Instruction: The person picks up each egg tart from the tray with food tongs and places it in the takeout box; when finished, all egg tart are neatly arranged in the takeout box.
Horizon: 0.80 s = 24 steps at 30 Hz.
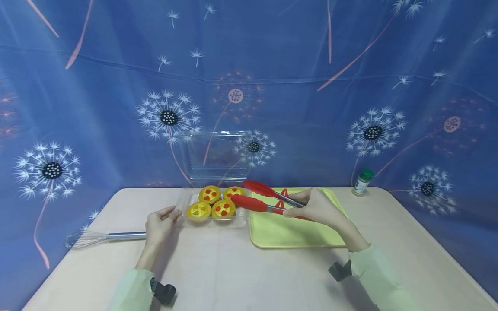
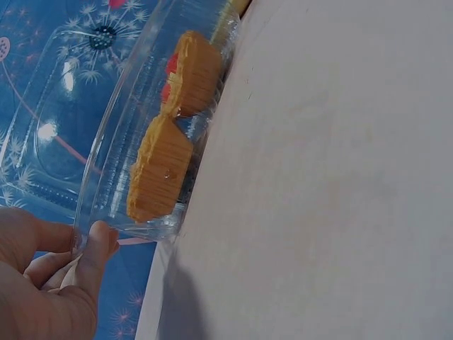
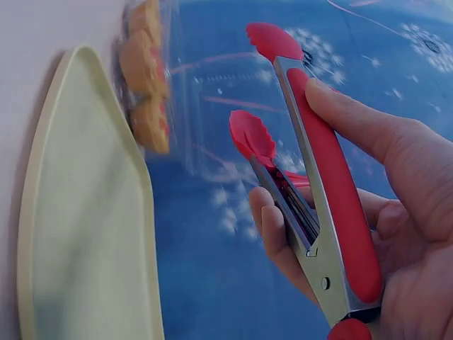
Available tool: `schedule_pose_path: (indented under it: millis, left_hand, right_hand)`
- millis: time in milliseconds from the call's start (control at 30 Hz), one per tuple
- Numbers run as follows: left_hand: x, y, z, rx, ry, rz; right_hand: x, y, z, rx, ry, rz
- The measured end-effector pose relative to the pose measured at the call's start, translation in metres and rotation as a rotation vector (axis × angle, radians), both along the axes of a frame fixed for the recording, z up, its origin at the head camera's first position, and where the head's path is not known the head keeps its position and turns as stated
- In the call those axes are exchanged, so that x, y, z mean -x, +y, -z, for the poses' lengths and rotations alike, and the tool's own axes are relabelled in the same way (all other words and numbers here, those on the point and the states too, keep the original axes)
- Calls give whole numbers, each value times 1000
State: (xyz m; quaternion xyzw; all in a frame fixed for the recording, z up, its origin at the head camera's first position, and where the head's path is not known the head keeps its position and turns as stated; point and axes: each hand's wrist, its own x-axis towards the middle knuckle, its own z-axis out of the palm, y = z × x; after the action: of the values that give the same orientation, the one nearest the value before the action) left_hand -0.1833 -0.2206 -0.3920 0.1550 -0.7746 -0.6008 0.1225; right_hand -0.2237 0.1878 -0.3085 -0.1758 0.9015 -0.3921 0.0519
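My left hand [image 1: 160,226] pinches the near left corner of a clear plastic clamshell container [image 2: 106,134] between thumb and fingers. Several yellow tarts [image 1: 199,211] sit inside, most with red pieces on top. The container's lid stands raised at the back. In my right hand [image 1: 320,211] are tongs with red tips and metal arms [image 1: 249,203], gripped round the arms. The two tips are spread apart with nothing between them in the right wrist view. In the head view they overlap the container's right side, close to the tarts there.
Right of the container lies a pale yellow-green tray [image 1: 295,237], partly under my right hand and the tongs. A whisk [image 1: 126,236] lies on the table [image 1: 233,276] left of my left hand. At the back right stands a green-capped shaker bottle [image 1: 362,183]. A blue dandelion-patterned curtain [image 1: 295,108] hangs behind.
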Motion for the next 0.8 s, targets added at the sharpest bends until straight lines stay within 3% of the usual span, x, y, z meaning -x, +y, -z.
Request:
schedule_pose_path:
  millis: [267, 600, 800]
  left_hand:
    - [-1, -1, 0, 51, -14, 20]
    - [-1, -4, 0, 51, -56, 51]
    - [1, -5, 1, 35, -62, 60]
  right_hand:
    - [-22, 76, 4, -36, 40, 118]
    - [-48, 158, 23, -44, -36, 317]
    - [-59, 202, 31, -197, -50, 434]
